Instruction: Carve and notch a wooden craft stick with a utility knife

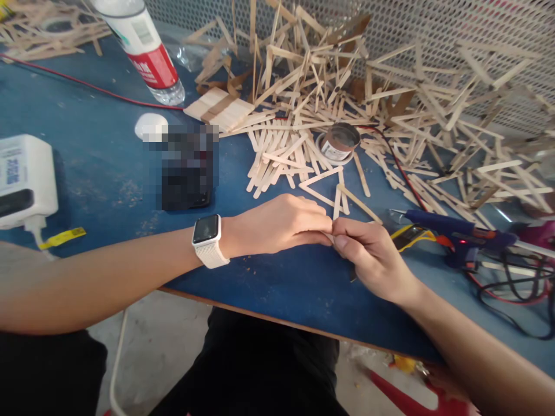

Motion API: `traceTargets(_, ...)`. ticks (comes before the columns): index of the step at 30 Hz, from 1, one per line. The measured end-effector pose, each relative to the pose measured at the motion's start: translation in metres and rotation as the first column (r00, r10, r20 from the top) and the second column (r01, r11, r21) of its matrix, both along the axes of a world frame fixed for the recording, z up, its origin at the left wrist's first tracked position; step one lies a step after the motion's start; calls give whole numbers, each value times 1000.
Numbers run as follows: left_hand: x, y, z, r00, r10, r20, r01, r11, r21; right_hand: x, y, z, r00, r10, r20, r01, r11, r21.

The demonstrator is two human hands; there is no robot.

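My left hand, with a white watch on its wrist, is closed in a pinch over the blue table. Facing it, my right hand is also pinched. Both grip the near corner of a frame of wooden craft sticks, whose two arms run away from my fingertips. A finished stick triangle lies just beyond the hands. A blue hot glue gun rests on the table to the right of my right hand, nozzle toward the hands.
A heap of loose sticks and a large pile of glued stick frames fill the back and right. A tape roll, a water bottle, a white device, a red wire and tangled cables lie around.
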State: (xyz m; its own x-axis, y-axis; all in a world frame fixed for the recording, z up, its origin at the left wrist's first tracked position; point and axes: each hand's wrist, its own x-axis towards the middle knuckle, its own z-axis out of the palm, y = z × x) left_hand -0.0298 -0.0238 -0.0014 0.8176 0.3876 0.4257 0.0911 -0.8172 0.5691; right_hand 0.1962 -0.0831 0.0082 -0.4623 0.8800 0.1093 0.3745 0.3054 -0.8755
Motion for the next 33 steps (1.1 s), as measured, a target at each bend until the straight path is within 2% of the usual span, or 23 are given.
traceTargets(9,0,0,-1,999,7,54,-7,1000,12,3,4,-4,1000,2,-19,-3,999,-38)
traceTargets(14,1,-3,-1,993,116,27,-117,992,47,4,3,1,996,-77,46,76,997,15)
traceTargets(19,0,-8,0,980,198,19,-198,980,6,2,-2,3,984,-176,22,175,984,37)
traceTargets(25,2,-8,-2,979,203,34,-204,979,16,1,-4,-4,967,-246,-71,248,969,19)
traceTargets(33,3,-8,0,973,213,84,-216,976,30,3,-4,-5,938,-327,-110,332,943,30)
